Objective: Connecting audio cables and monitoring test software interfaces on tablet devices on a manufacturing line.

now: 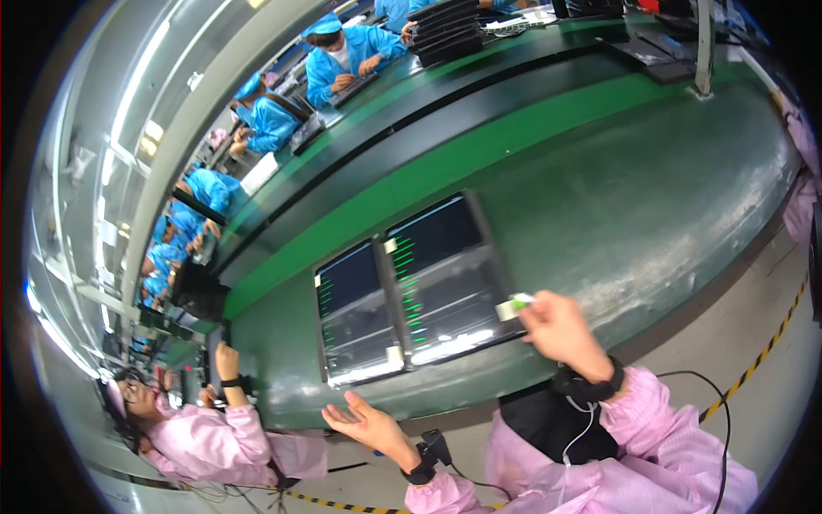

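Two dark, glossy flat panels lie side by side on the green work table, the left panel (349, 295) and the right panel (449, 283). Each has a row of short green marks along its left side and pale tabs at two corners. My right hand (565, 330) is closed in a pinch on a small green-and-white piece (521, 301), just beside the pale tab (509, 311) at the right panel's near right corner. At the table's near edge, below the left panel, my left hand (370, 426) is open with its fingers apart, holding nothing.
The green table (599, 197) curves away to the right. Beyond it runs a long dark conveyor strip (411, 120), with co-workers in blue at the far side. A stack of black trays (443, 32) stands there. A co-worker in pink (214, 441) works at my left. Cables hang near my wrists.
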{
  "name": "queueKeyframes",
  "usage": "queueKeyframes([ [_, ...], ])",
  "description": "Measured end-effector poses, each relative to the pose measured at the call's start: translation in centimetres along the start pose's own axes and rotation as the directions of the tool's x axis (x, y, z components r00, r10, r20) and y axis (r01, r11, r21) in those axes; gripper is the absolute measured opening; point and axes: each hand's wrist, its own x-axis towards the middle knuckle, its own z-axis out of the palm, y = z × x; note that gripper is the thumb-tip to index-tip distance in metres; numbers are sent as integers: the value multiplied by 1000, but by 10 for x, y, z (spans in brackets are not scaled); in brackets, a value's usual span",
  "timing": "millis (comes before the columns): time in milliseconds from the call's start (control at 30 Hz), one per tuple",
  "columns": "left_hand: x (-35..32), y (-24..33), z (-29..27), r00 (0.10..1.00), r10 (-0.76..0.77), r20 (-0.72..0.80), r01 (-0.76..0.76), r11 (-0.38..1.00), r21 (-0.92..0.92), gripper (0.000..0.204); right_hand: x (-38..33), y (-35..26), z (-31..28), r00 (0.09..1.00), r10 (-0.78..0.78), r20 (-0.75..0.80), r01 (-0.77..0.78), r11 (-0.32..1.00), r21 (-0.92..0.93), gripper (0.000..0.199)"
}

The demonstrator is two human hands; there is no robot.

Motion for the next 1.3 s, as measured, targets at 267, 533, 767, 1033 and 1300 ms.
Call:
queueKeyframes([
  [267,-6,67,12,847,48,529,243,851,-466,45,-13,-76,8,931,-24,365,-36,987,158,26],
  [533,-28,119,107,53,-29,998,839,543,-28,46,41,-102,-109,995,-29,100,-8,937,349,26],
  [767,-101,107,249,-307,-20,952,782,565,264,63,148,-37,-173,929,219,297,-369,576,729,9],
  [1033,-129,61,303,-528,92,844,741,537,405,51,172,24,-184,907,199,370,-403,662,632,11],
  [1300,-108,64,298,-488,98,867,712,619,331,41,187,17,-175,872,219,437,-462,664,588,7],
])
